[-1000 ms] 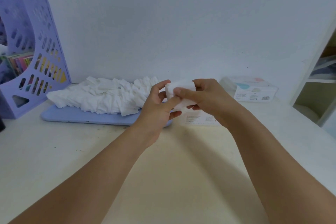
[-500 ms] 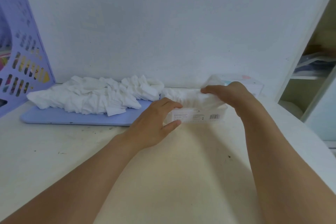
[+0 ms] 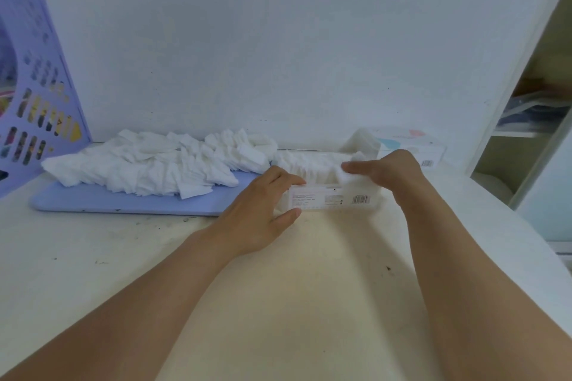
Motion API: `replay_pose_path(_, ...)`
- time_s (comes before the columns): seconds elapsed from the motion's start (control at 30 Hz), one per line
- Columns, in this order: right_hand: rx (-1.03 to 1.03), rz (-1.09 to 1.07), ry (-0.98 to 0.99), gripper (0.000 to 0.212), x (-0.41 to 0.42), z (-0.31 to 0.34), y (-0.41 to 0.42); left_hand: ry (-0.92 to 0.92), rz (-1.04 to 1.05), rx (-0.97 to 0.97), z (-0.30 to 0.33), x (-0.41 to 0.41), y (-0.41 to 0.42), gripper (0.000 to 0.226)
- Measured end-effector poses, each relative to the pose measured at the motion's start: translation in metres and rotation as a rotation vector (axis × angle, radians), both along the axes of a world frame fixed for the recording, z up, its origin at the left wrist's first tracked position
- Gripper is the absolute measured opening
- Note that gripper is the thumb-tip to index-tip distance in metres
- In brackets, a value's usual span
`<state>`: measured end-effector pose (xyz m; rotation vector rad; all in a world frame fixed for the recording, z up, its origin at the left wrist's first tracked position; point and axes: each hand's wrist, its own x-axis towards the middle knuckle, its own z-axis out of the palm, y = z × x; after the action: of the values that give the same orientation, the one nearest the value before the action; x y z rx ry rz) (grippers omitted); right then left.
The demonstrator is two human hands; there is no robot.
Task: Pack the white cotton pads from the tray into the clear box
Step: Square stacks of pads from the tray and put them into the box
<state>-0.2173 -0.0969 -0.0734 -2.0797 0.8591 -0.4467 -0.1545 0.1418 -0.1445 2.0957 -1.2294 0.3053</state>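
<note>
We're at the clear box now, label and barcode facing us, a row of white pads standing on edge inside. Our left hand grips its near left end, fingers over the rim, thumb low on the front wall. Our right hand is curled over a small bunch of pads at the right end — pinching them, it seems, though white on white blurs the contact. The main heap of cotton pads lies on the lilac tray, just left of the box. These pads are light, soft and squashy — we'd take a stack by its flat faces, squeezed gently so none fan out. The box looks thin-walled and light, so it wants steadying
</note>
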Motion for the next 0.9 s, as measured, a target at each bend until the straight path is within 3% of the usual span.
replay_pose_path(0.27, -0.317, -0.001, 0.228, 0.060, 0.007, -0.008, 0.010, 0.000, 0.004, 0.006, 0.000, 0.000, -0.001, 0.042)
replay_pose_path(0.43, -0.219, -0.020, 0.183, 0.090, 0.015, -0.015, 0.013, -0.003, 0.006, 0.009, 0.000, -0.001, -0.005, 0.041)
replay_pose_path(0.57, -0.095, 0.015, 0.167, 0.078, 0.019, -0.017, 0.006, 0.016, -0.006, 0.016, -0.001, -0.004, -0.007, 0.044)
replay_pose_path(0.8, -0.104, 0.035, 0.168, 0.090, 0.018, -0.019, 0.010, 0.087, -0.033, 0.014, -0.001, -0.005, -0.004, 0.050)
replay_pose_path(0.9, -0.114, 0.046, 0.112, 0.096, 0.013, -0.009, 0.012, 0.082, 0.017, -0.124, 0.009, -0.002, 0.003, 0.052)
